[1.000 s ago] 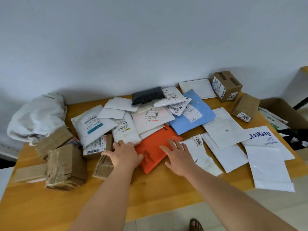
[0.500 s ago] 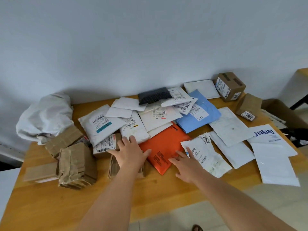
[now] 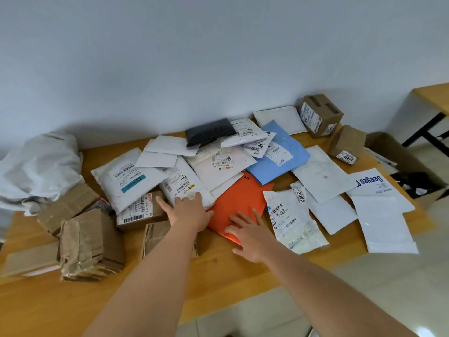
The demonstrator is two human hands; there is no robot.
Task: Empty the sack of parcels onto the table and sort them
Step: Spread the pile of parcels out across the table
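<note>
Several parcels lie spread over the wooden table (image 3: 218, 273). An orange mailer (image 3: 239, 203) sits at the front middle, partly under white mailers. My left hand (image 3: 189, 212) lies flat with fingers spread at the orange mailer's left edge, touching a white labelled mailer (image 3: 181, 184). My right hand (image 3: 250, 233) rests flat, fingers apart, on the orange mailer's near corner. A crumpled white "2005" mailer (image 3: 291, 220) lies just right of it. The emptied white sack (image 3: 38, 166) slumps at the far left. A blue mailer (image 3: 279, 161) and a black dotted pouch (image 3: 210, 131) lie behind.
Brown taped boxes (image 3: 90, 244) crowd the left; a labelled one (image 3: 139, 211) sits by my left hand. Two cardboard boxes (image 3: 320, 115) stand at the back right. White flat mailers (image 3: 384, 222) overhang the right front edge. An open carton (image 3: 403, 161) sits on the floor to the right.
My right hand slid from the "2005" mailer's edge leftward onto the orange mailer's near corner. My left hand stayed at the orange mailer's left side. The view shifted slightly.
</note>
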